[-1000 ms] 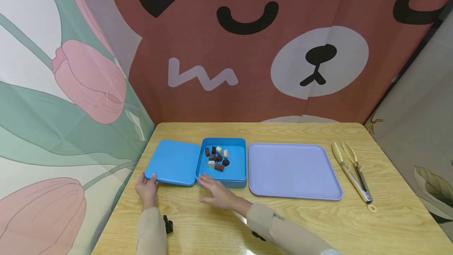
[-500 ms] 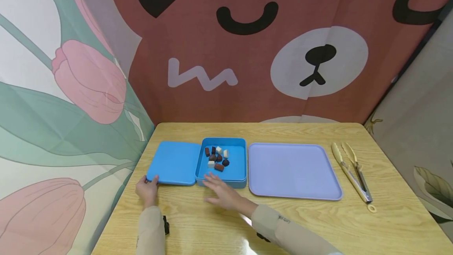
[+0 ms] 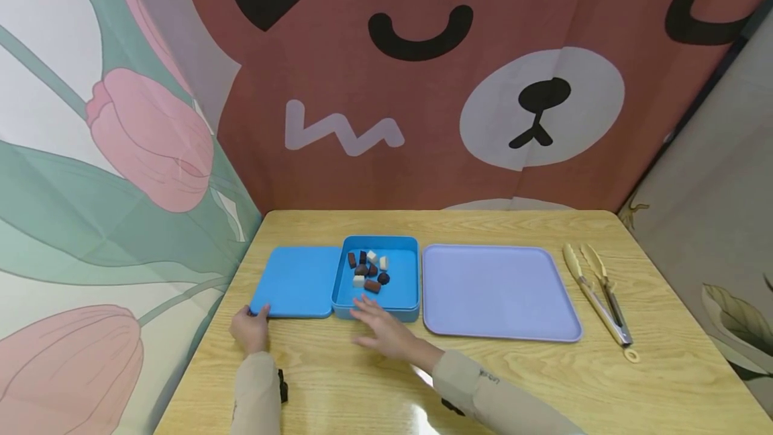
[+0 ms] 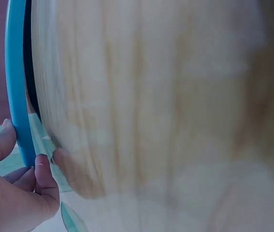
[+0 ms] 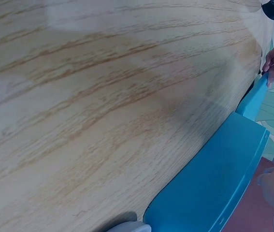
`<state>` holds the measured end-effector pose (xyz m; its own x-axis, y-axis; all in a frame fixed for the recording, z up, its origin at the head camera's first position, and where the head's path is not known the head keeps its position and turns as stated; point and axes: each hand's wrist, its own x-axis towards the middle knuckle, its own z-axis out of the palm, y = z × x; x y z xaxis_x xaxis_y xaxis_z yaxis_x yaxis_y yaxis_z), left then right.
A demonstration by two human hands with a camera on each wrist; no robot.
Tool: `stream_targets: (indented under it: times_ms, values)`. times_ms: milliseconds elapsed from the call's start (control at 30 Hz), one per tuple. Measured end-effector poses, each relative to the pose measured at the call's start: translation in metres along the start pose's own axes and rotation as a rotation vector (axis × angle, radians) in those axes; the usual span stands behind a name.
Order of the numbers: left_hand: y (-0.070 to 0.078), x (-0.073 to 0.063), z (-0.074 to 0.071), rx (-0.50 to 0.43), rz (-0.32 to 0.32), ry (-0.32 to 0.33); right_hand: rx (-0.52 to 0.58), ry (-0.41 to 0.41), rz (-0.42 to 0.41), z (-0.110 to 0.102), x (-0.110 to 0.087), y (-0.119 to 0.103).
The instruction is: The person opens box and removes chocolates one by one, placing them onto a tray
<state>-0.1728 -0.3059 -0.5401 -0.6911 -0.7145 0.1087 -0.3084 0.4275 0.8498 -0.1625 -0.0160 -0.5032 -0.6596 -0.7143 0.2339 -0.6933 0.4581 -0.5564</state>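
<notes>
A blue lid (image 3: 300,282) lies at the left of the table, beside a matching square blue box (image 3: 398,297). My left hand (image 3: 250,329) pinches the lid's near left corner, the thumb on one face and fingers on the other in the left wrist view. Several chocolates (image 3: 372,286), brown, dark and white, sit loose in the box, mostly toward its left side. Over the box's front edge my right hand (image 3: 384,331) hovers, fingers spread and holding nothing. Its fingertips appear at the right edge of the right wrist view; whether they touch the rim I cannot tell.
A lilac tray (image 3: 501,293) lies close to the box's right side. Farther right are metal tongs (image 3: 604,297) with cream tips and a ring at the handle end. The wooden table (image 3: 338,381) backs onto a printed bear curtain (image 3: 338,186).
The lid's near left corner has shifted slightly right and the lid sits flatter. My right hand has drawn a little to the right along the box's front edge.
</notes>
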Motion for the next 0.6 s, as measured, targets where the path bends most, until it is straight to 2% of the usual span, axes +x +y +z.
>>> stream_targets:
  times_ms: [267,500,600]
  values:
    - [-0.0063,0.0028,0.0018,0.04,0.006,-0.027,0.028,-0.005,0.019,0.0011,-0.0006,0.0001]
    - [-0.0073,0.0015,0.0043,0.119,0.13,0.008,0.022,0.003,0.025,0.0015,-0.0014,0.0019]
    - [-0.0069,0.0007,0.0044,0.13,0.152,0.02,0.016,0.005,0.02,0.0021,-0.0015,0.003]
